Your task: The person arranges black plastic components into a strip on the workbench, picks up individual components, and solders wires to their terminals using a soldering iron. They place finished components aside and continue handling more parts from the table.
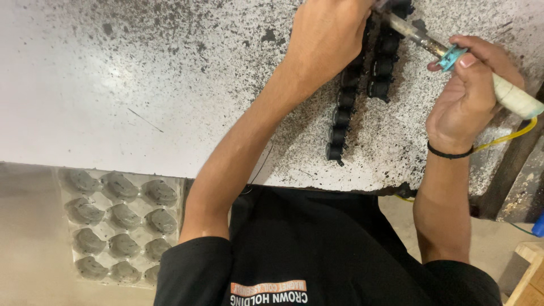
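My right hand [467,96] grips a soldering iron [513,96] by its white handle, below a teal collar. The iron's metal shaft slants up-left toward the frame's top edge, and its tip is hidden behind my left hand. My left hand [326,34] is curled over the far end of a row of black cylindrical parts [340,127] lying on the speckled white table [141,85]; its fingertips are hidden. A second, shorter row of black parts [382,68] lies just to the right, under the iron's shaft.
A yellow cable [510,137] runs from the iron off the table's right side. Below the table's near edge, at the left, sits a clear plastic tray [116,226] with several grey moulded pockets. A wooden piece [527,277] stands at the bottom right.
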